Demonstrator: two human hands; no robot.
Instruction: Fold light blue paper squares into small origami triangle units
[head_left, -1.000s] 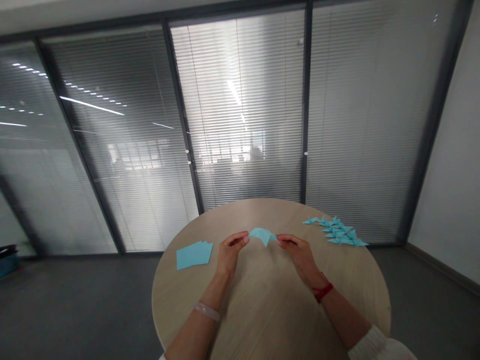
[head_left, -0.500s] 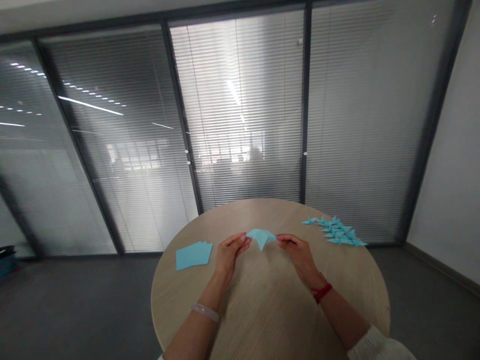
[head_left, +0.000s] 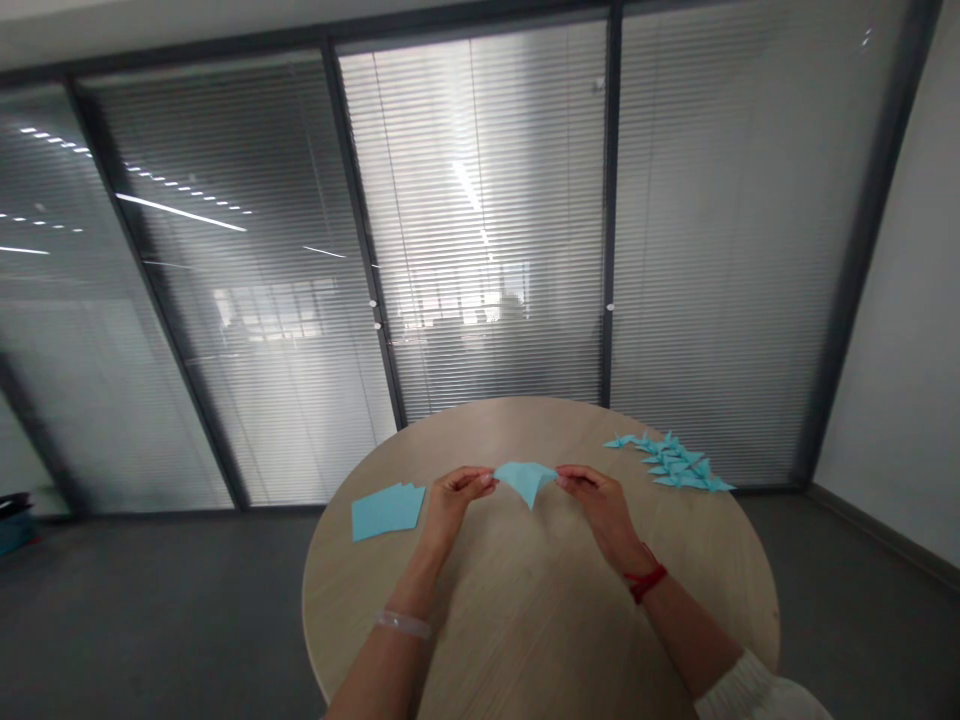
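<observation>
A partly folded piece of blue origami paper (head_left: 527, 480) is stretched between my two hands above the table, its lower middle hanging in a point. My left hand (head_left: 459, 498) pinches its left corner between thumb and fingers. On the other side, my right hand (head_left: 598, 500) pinches the right corner the same way. To the left of my left hand lies a stack of flat blue paper sheets (head_left: 386, 512). Beyond my right hand, several folded blue paper cranes (head_left: 679, 463) sit close together near the table's right edge.
The round wooden table (head_left: 517, 620) has its curved far edge close to a glass partition with blinds (head_left: 487, 230). Grey floor (head_left: 172, 610) shows on both sides. A white wall (head_left: 900, 340) stands at the right.
The folded paper has shifted slightly right and spread a little wider, its hanging point now lower. My left hand's fingers have moved a bit. The sheets and cranes stay put.
</observation>
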